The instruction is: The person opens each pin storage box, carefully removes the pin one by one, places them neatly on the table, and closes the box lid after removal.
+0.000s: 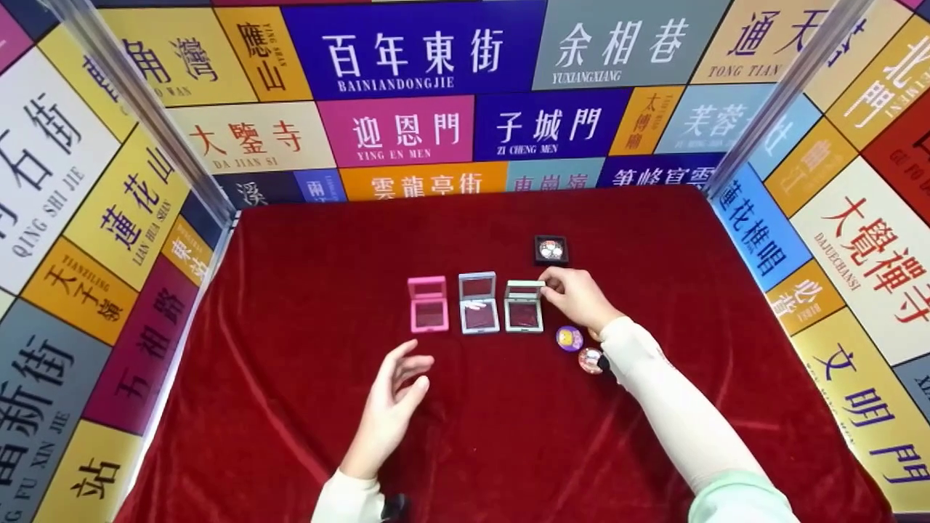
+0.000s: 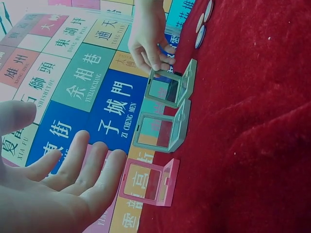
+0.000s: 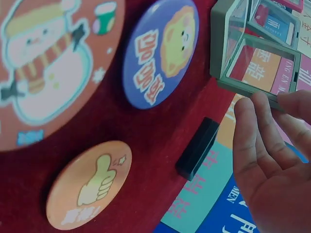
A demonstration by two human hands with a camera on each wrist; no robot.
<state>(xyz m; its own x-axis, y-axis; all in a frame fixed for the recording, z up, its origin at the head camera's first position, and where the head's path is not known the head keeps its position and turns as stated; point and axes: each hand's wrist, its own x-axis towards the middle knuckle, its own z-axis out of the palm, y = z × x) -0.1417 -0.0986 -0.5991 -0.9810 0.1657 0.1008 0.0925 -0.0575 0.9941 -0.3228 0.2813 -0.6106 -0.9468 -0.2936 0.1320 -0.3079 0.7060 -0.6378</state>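
A green square case (image 1: 524, 317) with a clear window in its raised lid (image 3: 265, 68) stands open on the red cloth. My right hand (image 1: 579, 296) pinches the edge of that lid between thumb and fingertips. Left of it, a blue-grey case (image 1: 478, 317) and a pink case (image 1: 429, 317) also stand with lids raised. My left hand (image 1: 392, 407) is held in front of the pink case, fingers loosely spread and holding nothing. In the left wrist view its palm (image 2: 58, 199) shows, apart from the cases.
Beside my right wrist lie round badges: a purple one (image 1: 569, 338), a snowman one (image 1: 592, 361) and an orange thumbs-up one (image 3: 90, 184). A black square case (image 1: 551, 249) sits farther back. Sign-printed panels (image 1: 407, 131) enclose the cloth-covered table (image 1: 327, 240) behind and at both sides.
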